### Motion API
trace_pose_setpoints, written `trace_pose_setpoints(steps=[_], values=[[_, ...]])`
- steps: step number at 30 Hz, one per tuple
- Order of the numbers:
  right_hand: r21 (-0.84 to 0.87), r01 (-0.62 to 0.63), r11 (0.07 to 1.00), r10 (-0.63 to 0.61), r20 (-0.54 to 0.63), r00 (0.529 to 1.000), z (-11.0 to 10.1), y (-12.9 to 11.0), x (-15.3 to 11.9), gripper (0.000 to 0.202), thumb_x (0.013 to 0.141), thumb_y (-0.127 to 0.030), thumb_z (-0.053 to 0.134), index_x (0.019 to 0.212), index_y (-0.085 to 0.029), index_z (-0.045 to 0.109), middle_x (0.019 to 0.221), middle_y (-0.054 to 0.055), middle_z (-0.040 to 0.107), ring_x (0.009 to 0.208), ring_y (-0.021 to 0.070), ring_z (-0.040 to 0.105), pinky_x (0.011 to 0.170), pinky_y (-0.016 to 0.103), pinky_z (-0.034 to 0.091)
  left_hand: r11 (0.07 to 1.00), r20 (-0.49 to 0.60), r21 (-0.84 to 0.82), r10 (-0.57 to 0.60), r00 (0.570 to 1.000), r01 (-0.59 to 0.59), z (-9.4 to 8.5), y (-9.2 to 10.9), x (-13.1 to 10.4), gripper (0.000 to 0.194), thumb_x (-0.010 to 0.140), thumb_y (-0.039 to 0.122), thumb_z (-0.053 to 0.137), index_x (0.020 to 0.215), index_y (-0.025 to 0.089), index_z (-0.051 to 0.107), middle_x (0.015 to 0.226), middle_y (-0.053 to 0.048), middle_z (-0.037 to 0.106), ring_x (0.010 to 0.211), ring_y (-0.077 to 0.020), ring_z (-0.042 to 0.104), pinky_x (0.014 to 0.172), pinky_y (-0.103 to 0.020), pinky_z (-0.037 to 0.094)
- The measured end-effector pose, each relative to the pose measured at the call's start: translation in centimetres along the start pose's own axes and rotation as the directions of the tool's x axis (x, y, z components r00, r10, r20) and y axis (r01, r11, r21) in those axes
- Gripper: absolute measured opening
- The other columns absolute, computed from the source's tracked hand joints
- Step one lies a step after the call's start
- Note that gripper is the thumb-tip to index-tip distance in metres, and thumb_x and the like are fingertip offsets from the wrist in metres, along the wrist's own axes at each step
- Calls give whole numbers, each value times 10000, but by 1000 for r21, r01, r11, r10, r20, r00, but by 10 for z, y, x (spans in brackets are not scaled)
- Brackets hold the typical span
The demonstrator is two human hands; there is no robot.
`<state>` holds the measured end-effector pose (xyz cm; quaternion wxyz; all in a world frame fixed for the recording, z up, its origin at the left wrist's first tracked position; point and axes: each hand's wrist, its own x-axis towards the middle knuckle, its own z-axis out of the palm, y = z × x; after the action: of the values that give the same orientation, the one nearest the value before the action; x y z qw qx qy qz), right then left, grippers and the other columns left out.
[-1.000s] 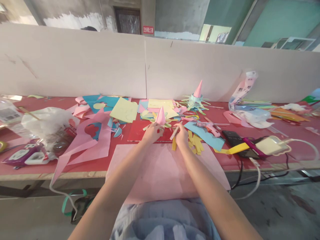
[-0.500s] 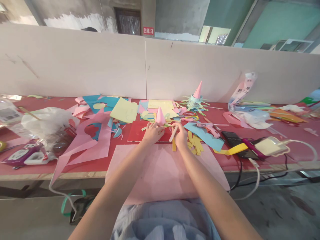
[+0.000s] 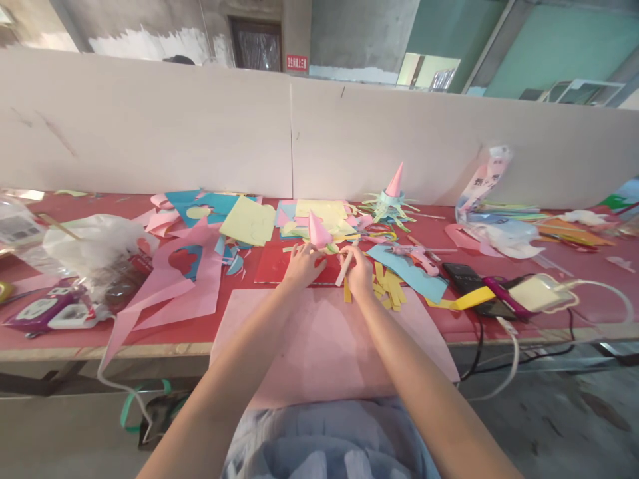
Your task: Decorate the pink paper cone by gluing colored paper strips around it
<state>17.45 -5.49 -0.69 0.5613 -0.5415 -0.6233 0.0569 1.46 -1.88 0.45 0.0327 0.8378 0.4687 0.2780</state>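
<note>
A pink paper cone [image 3: 318, 234] with yellow-green paper strips about its base leans to the left over the red board [image 3: 272, 263]. My left hand [image 3: 302, 267] is closed at the near left side of the cone's base; its fingertips are partly hidden. A pale, narrow stick-like piece [image 3: 345, 267] slants down out of my right hand [image 3: 359, 271], whose fingers are closed on it beside the cone's strips. Cut yellow paper strips [image 3: 392, 287] lie just right of that hand. Farther back stands a similar pink cone [image 3: 396, 181] in a pale blue fringed ring [image 3: 390, 205].
A pink glue gun [image 3: 422, 258] rests on blue paper [image 3: 417, 274] at right, near a phone [image 3: 464, 283] and cables. Cut pink paper [image 3: 210, 286], a plastic bag [image 3: 100, 249] and a purple-and-white power strip [image 3: 50, 307] lie left. A white partition [image 3: 200, 133] stands behind.
The cone has tipped to the left from nearly upright and turned. My right hand has shifted slightly, with the pale piece still in it. My left hand stays near the same spot.
</note>
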Motion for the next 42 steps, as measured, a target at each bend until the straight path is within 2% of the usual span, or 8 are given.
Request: trace_pose_setpoints(steps=[4, 8, 15, 21, 26, 31, 37, 42], values=[[-3, -33, 999, 33, 77, 996, 3, 7, -1, 195, 766, -258, 489, 921, -224, 603, 903, 21, 673, 799, 179, 639, 730, 297, 491, 999, 35, -28, -23, 999, 24, 1, 0, -1, 294, 852, 332, 489, 1105, 276, 629, 1212, -63, 545, 1155, -226, 477, 1085, -449, 205], [-14, -70, 997, 72, 174, 982, 5, 14, -2, 273, 698, -154, 475, 917, -245, 612, 859, 0, 683, 739, 174, 636, 674, 295, 499, 997, 77, -61, -44, 996, 49, 2, -2, -1, 292, 835, 291, 505, 1105, 288, 618, 1254, -55, 542, 1196, -238, 458, 1091, -495, 177], [-36, -130, 991, 134, 216, 967, 3, 14, -2, 367, 640, -62, 422, 884, -261, 610, 816, -20, 690, 746, 176, 647, 683, 297, 505, 988, 45, -124, -85, 995, 90, 3, -3, 2, 236, 855, 231, 460, 1004, 248, 642, 1189, -54, 590, 1160, -224, 496, 1091, -492, 198], [-16, -144, 990, 144, 216, 966, 4, 16, -2, 338, 658, -75, 448, 891, -271, 594, 830, -20, 689, 781, 180, 658, 713, 295, 516, 979, -21, -176, -110, 994, 105, 6, -6, 5, 219, 840, 178, 469, 948, 216, 656, 1072, -44, 623, 1027, -179, 566, 995, -346, 376], [15, -132, 991, 125, 218, 968, 5, 16, -2, 307, 680, -98, 480, 906, -278, 583, 883, -16, 690, 815, 183, 664, 717, 296, 518, 971, -49, -195, -152, 987, 139, 10, -12, 5, 236, 828, 143, 481, 950, 214, 671, 1046, -58, 614, 975, -189, 585, 951, -355, 419], [42, -98, 994, 85, 242, 967, 6, 11, -3, 194, 725, -199, 558, 904, -272, 585, 885, -12, 692, 814, 182, 668, 710, 285, 512, 969, -60, -211, -145, 988, 129, 12, -14, 4, 241, 821, 136, 501, 969, 220, 672, 1043, -46, 612, 973, -174, 585, 925, -322, 436], [7, -86, 996, 84, 130, 988, 1, 5, -3, 129, 800, -297, 519, 916, -253, 554, 882, 3, 675, 810, 174, 657, 693, 269, 483, 968, -54, -200, -166, 985, 153, 12, -15, 5, 247, 809, 111, 500, 941, 211, 683, 1034, -48, 613, 959, -176, 582, 934, -328, 428], [-59, -134, 989, 136, 21, 991, -2, 2, -3, 163, 861, -370, 437, 921, -246, 524, 692, -17, 620, 577, 138, 592, 550, 231, 420, 966, -34, -172, -202, 979, 193, 4, -12, 3, 318, 762, 28, 458, 858, 208, 701, 990, -47, 611, 945, -188, 576, 939, -340, 421]])
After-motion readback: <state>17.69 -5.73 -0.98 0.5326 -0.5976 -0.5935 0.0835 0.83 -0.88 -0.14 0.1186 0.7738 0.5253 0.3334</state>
